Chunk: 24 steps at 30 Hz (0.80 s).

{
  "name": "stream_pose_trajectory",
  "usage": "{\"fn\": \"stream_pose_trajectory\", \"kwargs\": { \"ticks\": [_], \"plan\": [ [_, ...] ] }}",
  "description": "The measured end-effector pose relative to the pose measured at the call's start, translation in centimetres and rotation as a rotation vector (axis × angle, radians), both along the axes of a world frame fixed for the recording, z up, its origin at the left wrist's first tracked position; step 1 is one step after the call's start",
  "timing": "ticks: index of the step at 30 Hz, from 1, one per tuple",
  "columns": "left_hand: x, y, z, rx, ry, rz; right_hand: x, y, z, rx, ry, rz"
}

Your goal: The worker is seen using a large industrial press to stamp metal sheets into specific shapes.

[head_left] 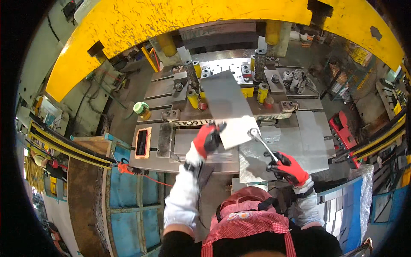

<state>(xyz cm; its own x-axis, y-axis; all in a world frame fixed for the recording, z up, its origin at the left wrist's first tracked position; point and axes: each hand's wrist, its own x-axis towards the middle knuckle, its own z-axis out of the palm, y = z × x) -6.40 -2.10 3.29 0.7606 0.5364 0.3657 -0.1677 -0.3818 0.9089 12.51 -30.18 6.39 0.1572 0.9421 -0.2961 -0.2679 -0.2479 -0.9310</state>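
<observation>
A long flat metal sheet (pixel 229 100) reaches from my hands toward the die set of a press, its near end bright in the light. My left hand (pixel 208 139), in a red and black glove, is closed on the sheet's left edge near that end. In a matching glove, my right hand (pixel 289 168) is wrapped round a silver rod-handled tool with a round head (pixel 267 148). That round head rests against the near right corner of the sheet; I cannot tell how it grips. The die set (pixel 222 65) has upright posts and yellow cylinders.
The press's yellow frame (pixel 201 15) arches over the far side. Stacked metal sheets (pixel 289 145) lie on the near bed. At left are a green-capped bottle (pixel 141 109) and a bed plate with a slot (pixel 143 142). A red control box (pixel 342 133) stands at right.
</observation>
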Motion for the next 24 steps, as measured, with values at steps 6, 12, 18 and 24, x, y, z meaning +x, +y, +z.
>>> {"fn": "stream_pose_trajectory", "kwargs": {
  "ticks": [6, 12, 18, 24],
  "plan": [
    [3.1, 10.2, -1.2, 0.412, 0.216, -0.099, 0.0, 6.5, -0.2, 0.55, -0.356, 0.069],
    [4.0, 6.3, -0.6, -0.729, -0.059, -0.12, 0.5, 8.0, -0.9, 0.389, -0.262, 0.059],
    [1.1, 3.5, -1.3, -1.088, -0.07, -0.165, 0.2, 9.0, -2.6, 0.305, -0.114, 0.017],
    [2.8, 2.4, -1.1, -1.198, -0.271, 0.081, -0.6, 9.0, -0.1, 0.177, -0.007, -0.016]
  ]
}}
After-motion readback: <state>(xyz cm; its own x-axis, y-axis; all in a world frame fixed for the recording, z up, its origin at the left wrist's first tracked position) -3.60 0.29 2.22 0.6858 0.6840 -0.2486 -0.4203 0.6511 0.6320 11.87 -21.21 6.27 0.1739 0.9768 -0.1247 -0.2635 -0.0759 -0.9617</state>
